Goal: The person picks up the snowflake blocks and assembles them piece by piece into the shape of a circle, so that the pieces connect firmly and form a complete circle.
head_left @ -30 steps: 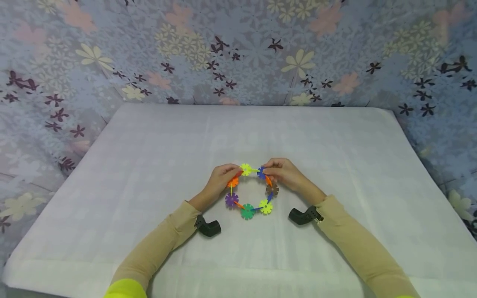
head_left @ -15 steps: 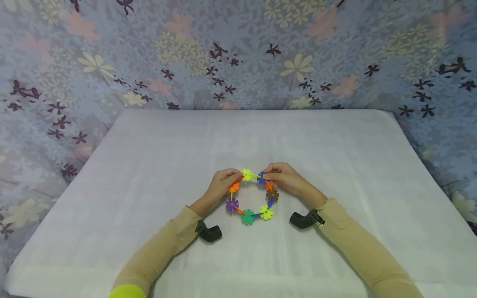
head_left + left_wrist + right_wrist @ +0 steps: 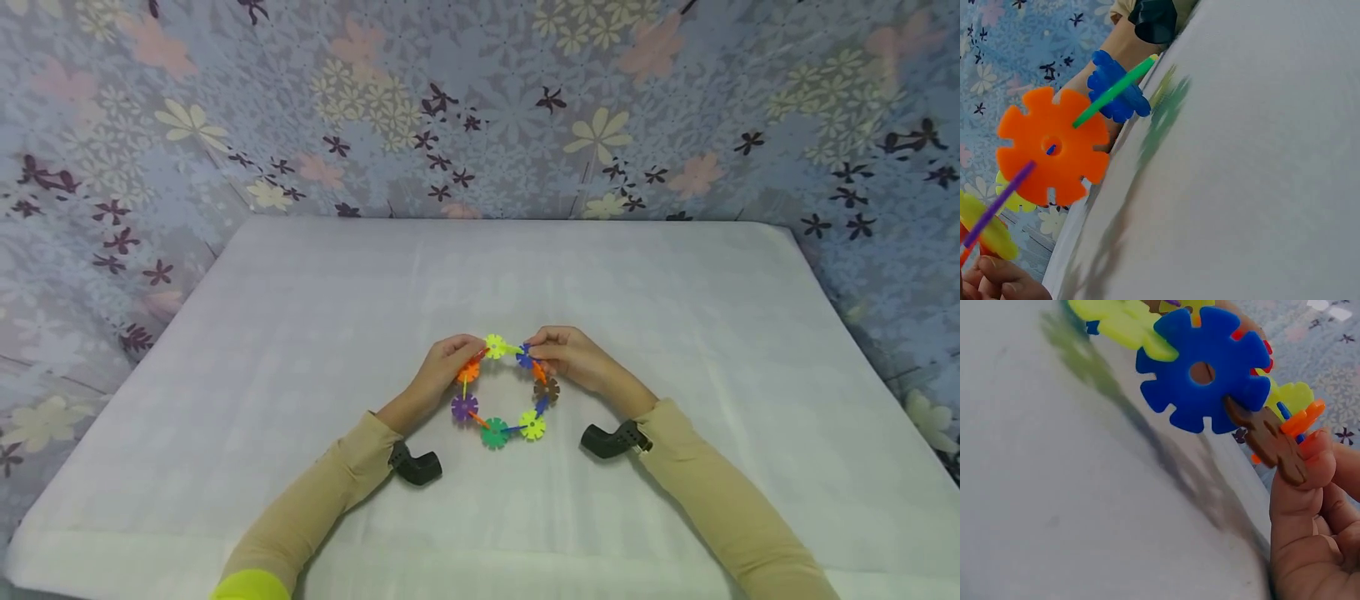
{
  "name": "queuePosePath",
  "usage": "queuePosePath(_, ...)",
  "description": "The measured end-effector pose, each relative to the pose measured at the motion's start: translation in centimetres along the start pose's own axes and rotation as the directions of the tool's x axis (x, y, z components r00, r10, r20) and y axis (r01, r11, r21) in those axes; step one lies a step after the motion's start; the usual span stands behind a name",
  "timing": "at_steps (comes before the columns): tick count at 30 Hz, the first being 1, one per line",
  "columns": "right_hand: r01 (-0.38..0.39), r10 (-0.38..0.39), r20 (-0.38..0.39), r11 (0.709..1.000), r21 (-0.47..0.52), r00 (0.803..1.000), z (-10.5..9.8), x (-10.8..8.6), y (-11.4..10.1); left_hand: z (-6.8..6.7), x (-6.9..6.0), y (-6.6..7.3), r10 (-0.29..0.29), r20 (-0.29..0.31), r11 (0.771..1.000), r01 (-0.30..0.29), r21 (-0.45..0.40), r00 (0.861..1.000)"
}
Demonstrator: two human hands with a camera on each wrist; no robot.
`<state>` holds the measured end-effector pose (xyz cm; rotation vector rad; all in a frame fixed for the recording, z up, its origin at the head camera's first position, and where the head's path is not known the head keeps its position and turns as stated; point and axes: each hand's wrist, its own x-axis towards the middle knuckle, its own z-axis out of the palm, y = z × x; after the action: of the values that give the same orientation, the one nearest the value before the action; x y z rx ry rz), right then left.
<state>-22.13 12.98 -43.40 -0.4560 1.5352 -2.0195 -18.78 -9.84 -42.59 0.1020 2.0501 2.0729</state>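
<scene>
Notched plastic snowflake discs, slotted edge to edge, form a ring in front of me in the head view. A green disc is at its near side, a purple disc on the left, a brown disc on the right. My left hand pinches the upper left of the ring, by a red disc mostly hidden by fingers. My right hand pinches the upper right, by a blue disc. An orange disc looms large in the left wrist view. Shadows below show the ring raised off the table.
A white-covered table spreads around the hands. Flower-patterned cloth rises behind its far edge and at both sides. Black mounts sit on both sleeves at the wrists.
The head view tilts slightly, shifting everything down and then a little back up. Both hands keep their hold on the ring, whose shape looks the same.
</scene>
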Motion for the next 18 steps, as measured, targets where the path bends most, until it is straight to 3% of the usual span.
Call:
queuePosePath(4,-0.003,0.004,-0.011,0.997,0.079,1.000,-0.2,-0.3,-0.4,-0.2,-0.1,0.2,-0.065,-0.007,0.996,0.065,-0.054,0.998)
queuePosePath(10,0.033,-0.010,-0.112,0.979,0.203,0.994,-0.8,-0.3,-1.1,-1.0,0.3,0.6,-0.049,0.063,0.980,0.061,-0.191,0.997)
queuePosePath(15,0.106,-0.039,-0.239,0.956,0.275,0.970,-1.2,-0.2,-1.4,-1.5,0.5,0.7,-0.136,0.123,0.928,0.170,-0.332,0.983)
queuePosePath(18,0.151,-0.052,-0.292,0.932,0.329,0.955,-1.4,-0.3,-1.2,-1.5,0.5,0.4,-0.201,0.175,0.915,0.248,-0.319,0.964)
